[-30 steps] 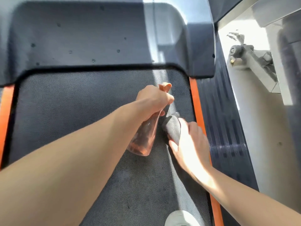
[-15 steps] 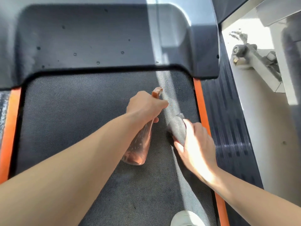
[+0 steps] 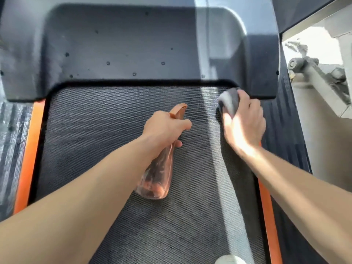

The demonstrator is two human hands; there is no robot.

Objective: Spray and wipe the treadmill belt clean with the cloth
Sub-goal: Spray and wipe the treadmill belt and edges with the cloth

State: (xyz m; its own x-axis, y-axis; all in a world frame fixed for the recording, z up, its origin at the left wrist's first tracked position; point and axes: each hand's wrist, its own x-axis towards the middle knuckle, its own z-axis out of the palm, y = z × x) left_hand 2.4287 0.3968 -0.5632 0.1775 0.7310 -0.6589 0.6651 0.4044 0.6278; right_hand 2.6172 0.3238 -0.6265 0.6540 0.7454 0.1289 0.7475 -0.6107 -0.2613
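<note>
The dark textured treadmill belt fills the middle of the view. My left hand grips the neck of an orange see-through spray bottle, its nozzle pointing away from me above the belt's centre. My right hand holds a bunched grey cloth and presses it on the belt's far right corner, right against the motor cover. A strip of sunlight runs down the belt between the two hands.
The dark motor cover spans the far end, dotted with droplets. Orange strips and ribbed side rails border the belt. A white shoe tip shows at the bottom. Pale floor and grey metal equipment lie to the right.
My right hand slid the cloth away from me and to the right, up to the motor cover. My left hand with the bottle stayed over the belt's middle, so the hands are now apart.
</note>
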